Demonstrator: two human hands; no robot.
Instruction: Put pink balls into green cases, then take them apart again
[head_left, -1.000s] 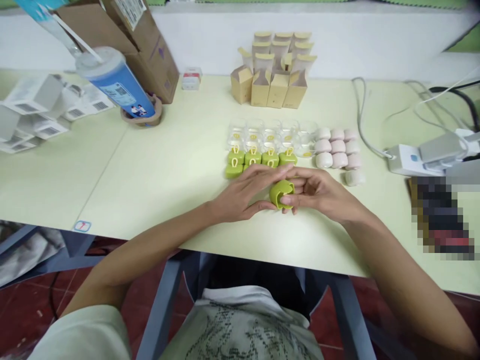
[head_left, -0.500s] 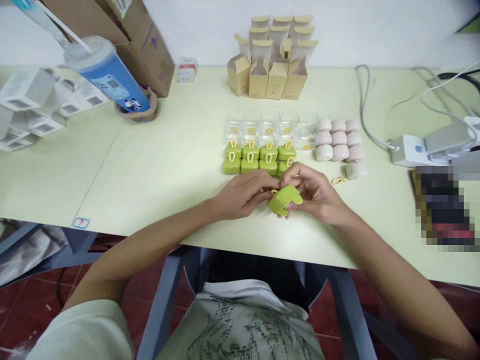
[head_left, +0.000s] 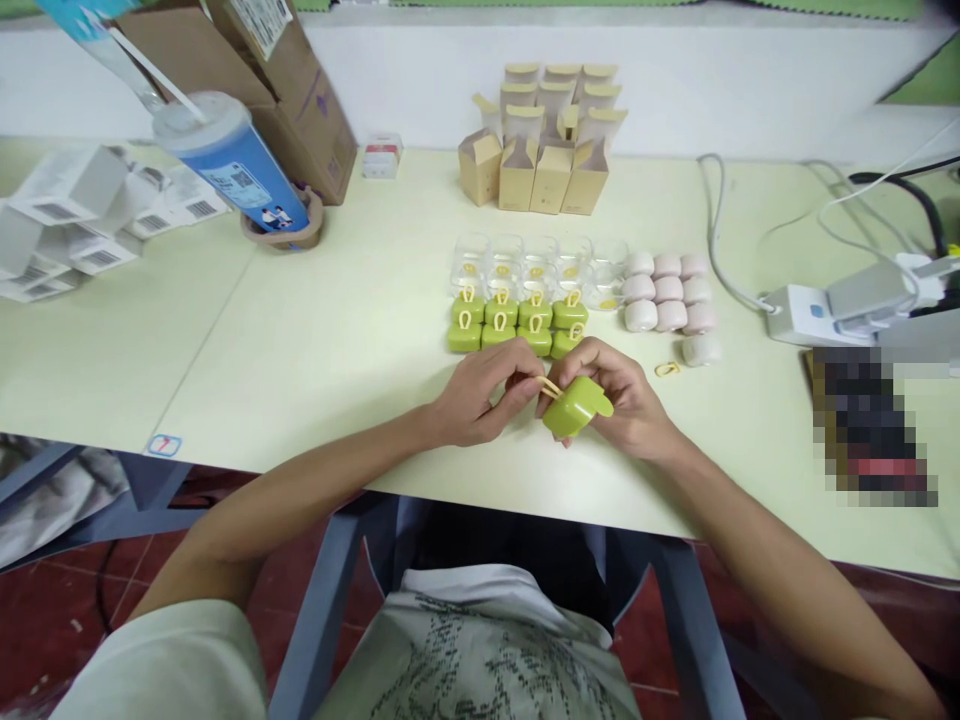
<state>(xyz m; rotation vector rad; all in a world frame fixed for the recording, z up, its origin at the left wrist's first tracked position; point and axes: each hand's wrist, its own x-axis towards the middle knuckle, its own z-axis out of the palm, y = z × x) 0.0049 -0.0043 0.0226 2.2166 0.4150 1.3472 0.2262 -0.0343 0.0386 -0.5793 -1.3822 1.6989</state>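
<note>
My right hand [head_left: 626, 400] grips a green plastic case [head_left: 574, 408] with a rounded flap standing out on its right side. A pale yellow loop strap [head_left: 551, 387] comes out of the case's left side, and my left hand [head_left: 491, 395] pinches its end between thumb and fingers. Just beyond my hands stand two rows of similar green cases [head_left: 500, 337], each with a yellow loop on top. Behind them sit clear plastic covers [head_left: 538, 262] with small yellow marks. A loose yellow loop [head_left: 667, 369] lies right of my right hand.
Pale rounded pieces [head_left: 670, 290] stand in rows, one white piece [head_left: 702, 350] nearer me. Open cardboard boxes [head_left: 553, 175] stand at the back. Left are a blue cup [head_left: 244, 175], a carton [head_left: 315, 120] and white boxes [head_left: 75, 205]; right, a power strip [head_left: 814, 312] and a pixelated object [head_left: 870, 425].
The yellow strap now stretches out of the green case, with my left hand pulled slightly left from it. The case has turned a little in my right hand. The camera view has tilted up.
</note>
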